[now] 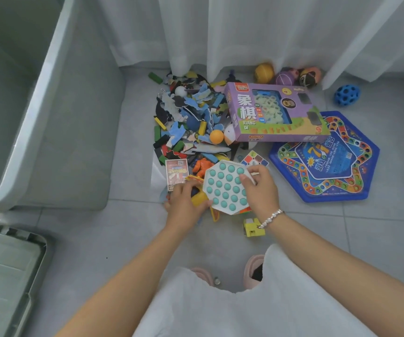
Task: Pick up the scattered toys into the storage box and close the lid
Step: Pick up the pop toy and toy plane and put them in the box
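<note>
Head view: we grip the white octagonal pop toy (225, 187) at both edges, left hand (183, 203) curled at its 8 o'clock side, right hand (260, 190) pinching its 3 o'clock side. It lies over the toy pile (188, 122). The open storage box (50, 98) stands at 10 o'clock, its lid (3, 271) at 8 o'clock.

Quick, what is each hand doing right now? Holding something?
Left hand: grips the left edge of the bubble pop toy.
Right hand: grips the same toy's right edge.
</note>
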The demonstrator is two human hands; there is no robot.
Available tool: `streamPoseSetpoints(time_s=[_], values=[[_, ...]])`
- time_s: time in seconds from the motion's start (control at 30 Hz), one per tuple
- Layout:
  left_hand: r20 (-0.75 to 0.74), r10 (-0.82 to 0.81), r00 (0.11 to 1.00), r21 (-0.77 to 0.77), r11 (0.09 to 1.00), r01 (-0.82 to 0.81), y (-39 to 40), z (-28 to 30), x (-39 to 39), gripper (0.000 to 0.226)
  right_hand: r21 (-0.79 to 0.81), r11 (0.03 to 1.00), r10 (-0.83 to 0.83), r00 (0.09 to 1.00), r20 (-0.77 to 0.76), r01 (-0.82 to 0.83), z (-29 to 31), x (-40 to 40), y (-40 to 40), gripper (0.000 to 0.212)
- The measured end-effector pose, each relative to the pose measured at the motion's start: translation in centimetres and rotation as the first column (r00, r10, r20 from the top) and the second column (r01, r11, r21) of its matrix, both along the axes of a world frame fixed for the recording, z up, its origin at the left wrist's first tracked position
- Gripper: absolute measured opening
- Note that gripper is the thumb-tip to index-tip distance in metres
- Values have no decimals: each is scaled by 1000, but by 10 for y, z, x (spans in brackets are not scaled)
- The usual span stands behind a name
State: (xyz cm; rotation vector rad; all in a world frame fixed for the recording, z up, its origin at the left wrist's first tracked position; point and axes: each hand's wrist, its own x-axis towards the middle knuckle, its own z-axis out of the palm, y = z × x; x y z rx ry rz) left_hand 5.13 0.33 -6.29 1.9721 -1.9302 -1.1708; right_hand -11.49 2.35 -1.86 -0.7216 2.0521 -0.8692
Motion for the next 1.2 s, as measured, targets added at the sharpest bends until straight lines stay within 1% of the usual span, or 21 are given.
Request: streamPoseSetpoints(time_s=[0.07,0.13,0.2,0.3,0.4,0.43,0.53,0.67,0.7,0.77,0.83,0.9,0.97,1.07,1.13,1.17,1.2], values=[[71,-70,995,-59,995,74,1,-1,-3,51,-9,998,-62,998,-12,62,1,-3,4,9],[119,-143,982,-85,984,154,0,-3,-2,55,-32,992,-119,993,-11,119,4,-7,6,9],[127,-208,970,-87,972,219,-3,-5,-2,57,-42,989,-141,990,-18,140,6,-9,7,9],[105,-210,972,-104,970,221,-6,-3,-2,58,-44,985,-167,986,11,167,9,-10,5,9],[125,-206,971,-129,967,221,-6,1,0,59,-69,970,-228,972,54,232,15,-11,-1,10],[102,-177,979,-134,973,190,-4,3,1,59,-74,965,-246,967,66,250,17,-11,-3,10],[-12,-21,1000,-157,987,19,-5,16,5,56,-85,957,-271,960,76,277,24,-14,-9,11],[-103,170,980,-268,944,-192,-13,50,9,51,-129,936,-311,941,132,327,41,-13,-23,18],[-161,224,961,-264,929,-261,-19,59,11,51,-151,929,-318,937,147,339,48,-12,-29,21],[-312,301,901,-204,905,-373,-32,81,12,53,-188,917,-320,930,182,353,63,-9,-39,25],[-435,310,845,-160,897,-411,-45,107,15,54,-223,901,-321,918,233,372,81,-5,-48,24],[-523,280,805,-192,881,-431,-54,140,23,48,-258,883,-312,901,301,392,106,-1,-58,21],[-547,223,807,-295,851,-435,-61,176,40,43,-304,869,-263,885,384,390,136,9,-72,19],[-476,179,861,-443,797,-411,-76,222,76,50,-351,880,-134,877,462,320,175,37,-97,25],[-429,208,879,-479,772,-417,-86,240,103,52,-348,907,-52,882,468,238,197,65,-112,22],[-422,226,878,-476,769,-427,-90,248,116,50,-346,918,-10,884,467,193,206,80,-119,21],[-424,245,872,-454,776,-439,-93,253,127,44,-344,926,28,883,468,153,213,96,-126,21]])
